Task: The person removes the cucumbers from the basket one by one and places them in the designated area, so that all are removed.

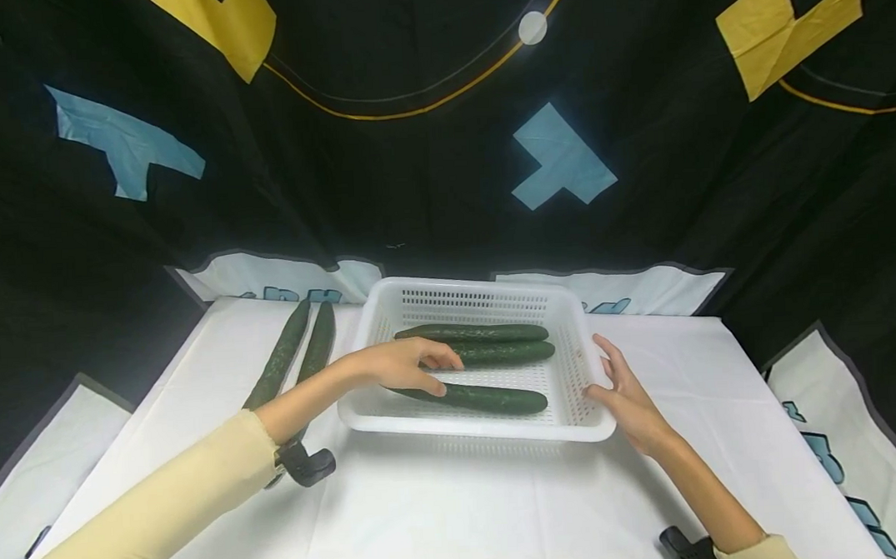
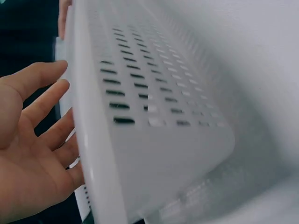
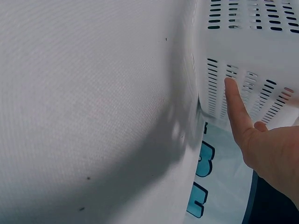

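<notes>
A white perforated plastic basket (image 1: 477, 426) stands on the table with three dark green cucumbers lying lengthwise inside: a back one (image 1: 480, 333), a middle one (image 1: 507, 353) and a front one (image 1: 491, 398). Over the basket's left half reaches my left hand (image 1: 403, 366), its fingers loosely bent above the cucumbers and its thumb tip at the front one. The left wrist view shows that hand (image 2: 35, 154) with fingers spread and nothing held, beside the basket rim (image 2: 84, 121). My right hand (image 1: 633, 401) is at the basket's right end, fingers extended along the outer wall (image 3: 243, 46).
Left of the basket, two more cucumbers lie side by side, an outer one (image 1: 280, 353) and an inner one (image 1: 319, 339), partly behind my left forearm. A white cloth covers the table (image 1: 428, 514). A black curtain (image 1: 414, 197) hangs behind it.
</notes>
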`<state>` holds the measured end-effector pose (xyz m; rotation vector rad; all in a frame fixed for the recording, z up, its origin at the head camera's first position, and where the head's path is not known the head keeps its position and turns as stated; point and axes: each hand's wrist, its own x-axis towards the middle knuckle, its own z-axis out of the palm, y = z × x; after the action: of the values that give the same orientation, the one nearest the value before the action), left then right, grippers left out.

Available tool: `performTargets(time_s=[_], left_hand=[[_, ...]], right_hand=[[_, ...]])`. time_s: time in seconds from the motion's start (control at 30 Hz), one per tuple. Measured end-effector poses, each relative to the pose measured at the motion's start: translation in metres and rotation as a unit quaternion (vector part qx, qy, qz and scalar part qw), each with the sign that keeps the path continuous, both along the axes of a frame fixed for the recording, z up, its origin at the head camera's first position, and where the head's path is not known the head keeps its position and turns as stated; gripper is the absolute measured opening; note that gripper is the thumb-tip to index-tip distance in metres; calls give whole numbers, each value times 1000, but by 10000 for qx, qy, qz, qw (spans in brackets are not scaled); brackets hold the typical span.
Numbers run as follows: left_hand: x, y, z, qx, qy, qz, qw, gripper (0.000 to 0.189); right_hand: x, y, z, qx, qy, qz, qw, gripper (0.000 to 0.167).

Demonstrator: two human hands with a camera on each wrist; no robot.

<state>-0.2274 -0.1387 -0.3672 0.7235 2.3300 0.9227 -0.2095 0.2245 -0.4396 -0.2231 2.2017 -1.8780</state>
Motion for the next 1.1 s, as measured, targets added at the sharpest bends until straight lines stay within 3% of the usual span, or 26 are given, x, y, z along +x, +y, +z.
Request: performTargets(time_s=[0.27,0.37,0.5,0.87,1.1], left_hand=[[-12,21,-11,-416,-613,-415,9964,49],[-16,25,-16,-474,-705,-593,9946,53],[-19,28,-21,-565,-791,-587,9935,55],[-25,33,-25,-1256,-584,-509,9890,59],[-25,33,-19,-996,-599,-560,9916,57]], right_hand=[[-2,1,-4,104,20,-36,9999,92],[-2,1,-4,72,32,-22,10000,92],[-1,1,-2,32,53,-5,10000,93],[-1,1,-1,29,0,-27,10000,94],[-1,1,-1,-18,12,-53,10000,94]])
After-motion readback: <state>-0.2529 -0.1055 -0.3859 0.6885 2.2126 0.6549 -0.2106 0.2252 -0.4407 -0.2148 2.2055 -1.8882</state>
